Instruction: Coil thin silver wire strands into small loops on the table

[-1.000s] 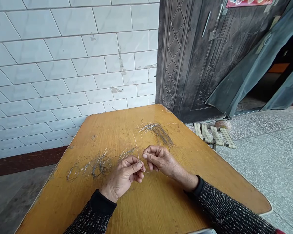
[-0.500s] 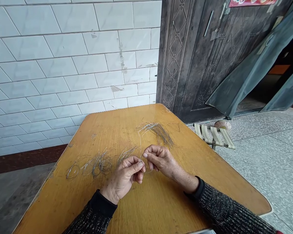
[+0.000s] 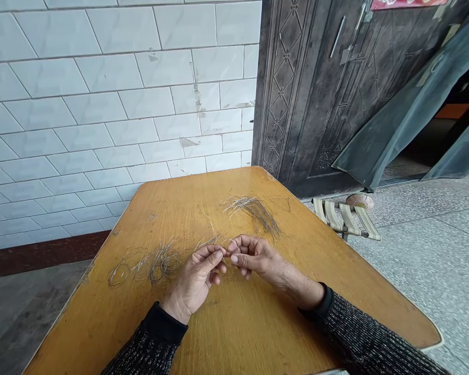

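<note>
a: what is in your left hand (image 3: 195, 279)?
b: you pinch a thin wire (image 3: 208, 220) with it, thumb against forefinger, and one end of the wire sticks up past your fingertips, leaning left.

a: and your right hand (image 3: 261, 259)?
b: its thumb and fingers are closed on the curved part of that same wire, where it bends into a small loop. your two sets of fingertips are just beside each other.

a: so where is the wire?
b: between your hands, above the middle of the wooden table (image 3: 242, 333).

a: what else lies on the table around you?
b: to the left of your left hand you have tangled wire coils (image 3: 166, 264). just beyond that hand lie a few short strands (image 3: 206, 240), partly hidden by it. farther off, past your right hand, a loose bundle of wires (image 3: 260, 211) is spread out.

a: and past the table?
b: a white tiled wall (image 3: 113, 114) faces you, with a dark patterned door (image 3: 308, 114) to its right. a striped folding stool (image 3: 347, 216) stands near the table's right edge.
</note>
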### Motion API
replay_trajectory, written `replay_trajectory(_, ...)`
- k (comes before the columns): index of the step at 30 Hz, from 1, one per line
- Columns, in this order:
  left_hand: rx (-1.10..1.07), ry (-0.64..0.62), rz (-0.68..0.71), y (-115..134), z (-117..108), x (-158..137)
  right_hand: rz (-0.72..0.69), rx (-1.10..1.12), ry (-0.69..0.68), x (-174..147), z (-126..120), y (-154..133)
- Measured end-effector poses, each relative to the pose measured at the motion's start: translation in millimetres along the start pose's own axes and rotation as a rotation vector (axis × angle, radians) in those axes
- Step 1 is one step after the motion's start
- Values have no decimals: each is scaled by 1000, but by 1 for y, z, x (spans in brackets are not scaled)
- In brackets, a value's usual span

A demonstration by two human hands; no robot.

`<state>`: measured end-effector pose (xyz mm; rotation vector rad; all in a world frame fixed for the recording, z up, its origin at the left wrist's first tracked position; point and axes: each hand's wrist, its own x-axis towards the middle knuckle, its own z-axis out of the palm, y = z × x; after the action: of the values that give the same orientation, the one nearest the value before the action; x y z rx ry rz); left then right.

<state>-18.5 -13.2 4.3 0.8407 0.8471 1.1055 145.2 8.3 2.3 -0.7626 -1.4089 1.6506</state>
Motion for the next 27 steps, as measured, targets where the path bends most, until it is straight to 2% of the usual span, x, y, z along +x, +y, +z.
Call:
replay_trajectory(8,-220,34,17,-7,4,3,-23,151,43,5,0,11)
replay_trajectory(14,-216,-3,15,-3,2,4,9,159,54,4,-4,9)
replay_trajectory(16,-194,-6,29,-2,0,4,-17,103,119,6,-9,6)
replay_trajectory(19,-130,-7,42,-1,-1,3,-161,-59,288,9,-18,1)
replay_trajectory(22,22,-15,44,-2,-1,2,-421,-409,395,6,-22,-3)
replay_trajectory(25,183,-2,63,-4,0,1,-747,-904,376,0,-21,-4)
replay_trajectory(27,275,9,83,-4,1,1,-895,-1189,304,-3,-19,-4)
